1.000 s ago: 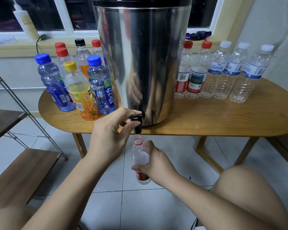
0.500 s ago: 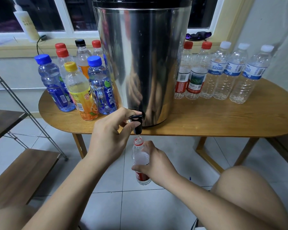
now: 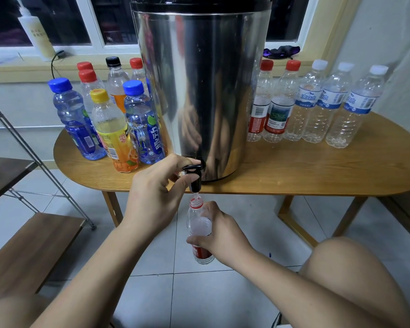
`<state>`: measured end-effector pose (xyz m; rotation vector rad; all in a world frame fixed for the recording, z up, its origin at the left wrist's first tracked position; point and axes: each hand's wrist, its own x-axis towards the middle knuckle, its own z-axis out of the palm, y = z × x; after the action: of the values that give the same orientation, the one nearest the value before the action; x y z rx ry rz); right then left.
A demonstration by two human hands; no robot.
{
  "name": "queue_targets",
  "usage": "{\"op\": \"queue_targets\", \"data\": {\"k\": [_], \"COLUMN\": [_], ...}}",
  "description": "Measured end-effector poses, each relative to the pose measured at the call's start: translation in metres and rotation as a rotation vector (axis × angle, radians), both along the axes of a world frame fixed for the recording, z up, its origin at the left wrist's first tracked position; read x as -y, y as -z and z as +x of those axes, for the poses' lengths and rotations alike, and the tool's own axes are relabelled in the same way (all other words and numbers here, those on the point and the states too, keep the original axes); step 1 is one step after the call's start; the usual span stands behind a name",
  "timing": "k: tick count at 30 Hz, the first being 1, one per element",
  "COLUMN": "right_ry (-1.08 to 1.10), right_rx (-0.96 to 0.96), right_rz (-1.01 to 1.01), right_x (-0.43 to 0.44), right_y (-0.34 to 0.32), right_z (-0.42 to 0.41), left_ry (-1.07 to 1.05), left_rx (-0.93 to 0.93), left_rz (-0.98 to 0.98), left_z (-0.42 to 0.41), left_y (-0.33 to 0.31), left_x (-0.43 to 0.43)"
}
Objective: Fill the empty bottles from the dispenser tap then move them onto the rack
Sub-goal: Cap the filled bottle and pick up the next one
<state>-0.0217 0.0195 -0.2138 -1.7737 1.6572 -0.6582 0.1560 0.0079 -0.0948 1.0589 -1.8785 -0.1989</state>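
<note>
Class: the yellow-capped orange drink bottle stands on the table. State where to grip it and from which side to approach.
Grip the yellow-capped bottle around its labelled body, coming from the front edge of the table. It stands upright at the front of its group, with blue-capped bottles close on both sides.

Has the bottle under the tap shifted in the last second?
No. The bottle keeps its mouth directly below the tap, no sideways or downward drift, held in the right hand.

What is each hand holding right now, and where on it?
Left hand pinches the black tap lever; right hand grips the red-labelled bottle round its middle.
</note>
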Motion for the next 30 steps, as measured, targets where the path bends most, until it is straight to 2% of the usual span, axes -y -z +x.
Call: {"op": "queue_targets", "data": {"k": [30], "right_ry": [-0.001], "right_rx": [-0.015], "right_rz": [0.009], "right_x": [0.0052], "right_y": [0.008], "right_z": [0.0028], "left_ry": [-0.002], "left_rx": [0.005], "left_rz": [-0.013], "left_z": [-0.0004], "left_y": [0.001], "left_x": [0.0008]}}
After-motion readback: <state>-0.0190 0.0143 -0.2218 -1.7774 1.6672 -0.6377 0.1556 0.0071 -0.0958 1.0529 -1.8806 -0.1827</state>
